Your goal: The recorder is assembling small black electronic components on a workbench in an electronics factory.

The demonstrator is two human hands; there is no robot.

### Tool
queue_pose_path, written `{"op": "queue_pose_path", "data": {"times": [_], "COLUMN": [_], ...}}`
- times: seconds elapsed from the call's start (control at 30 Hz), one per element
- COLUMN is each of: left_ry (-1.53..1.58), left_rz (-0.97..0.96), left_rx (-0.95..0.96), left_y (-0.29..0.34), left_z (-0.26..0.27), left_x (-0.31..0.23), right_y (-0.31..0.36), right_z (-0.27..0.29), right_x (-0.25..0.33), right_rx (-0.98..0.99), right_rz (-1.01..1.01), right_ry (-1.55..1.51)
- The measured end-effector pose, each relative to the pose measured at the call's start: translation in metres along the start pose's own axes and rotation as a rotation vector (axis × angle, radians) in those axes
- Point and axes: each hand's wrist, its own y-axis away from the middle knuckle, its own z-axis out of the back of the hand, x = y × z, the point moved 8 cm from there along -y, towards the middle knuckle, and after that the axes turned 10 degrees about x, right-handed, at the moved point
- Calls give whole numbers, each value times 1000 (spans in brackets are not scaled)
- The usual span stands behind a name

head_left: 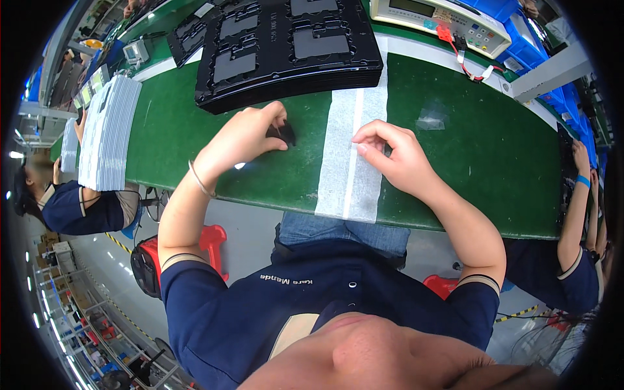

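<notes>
My left hand (250, 133) is over the green mat, thumb and fingers closed on a small black piece (281, 132). Most of that piece is behind the fingers, so its kind does not show. Over the white strip (351, 175), my right hand (396, 155) is curled with thumb and forefinger tips close together. Whether anything sits between those tips I cannot make out. Just beyond my left hand stands a stack of black moulded trays (286, 81), with grey flat parts (322, 45) in the pockets of the top one.
A bench meter (448, 26) with red and black leads (463, 62) stands at the far right beside blue bins (520, 42). On the left is a tall stack of pale sheets or trays (110, 136). Co-workers' arms (575, 208) show at the right; another person (91, 208) sits left.
</notes>
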Motion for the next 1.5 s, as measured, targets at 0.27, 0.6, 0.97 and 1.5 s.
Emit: {"op": "queue_pose_path", "data": {"times": [0.27,0.6,0.97,1.5], "left_ry": [312,534,-298,-141], "left_rz": [-297,-371,-588,342], "left_rx": [337,311,-425,-203], "left_y": [-14,-43,-19,-88], "left_z": [-34,-45,52,181], "left_x": [-70,-62,-89,181], "right_y": [-13,4,13,4], "right_z": [-31,-2,121,99], "right_x": [21,4,-39,-12], "right_rx": [312,533,-122,-202], "right_rz": [191,-48,-372,-93], "right_ry": [141,-106,979,867]}}
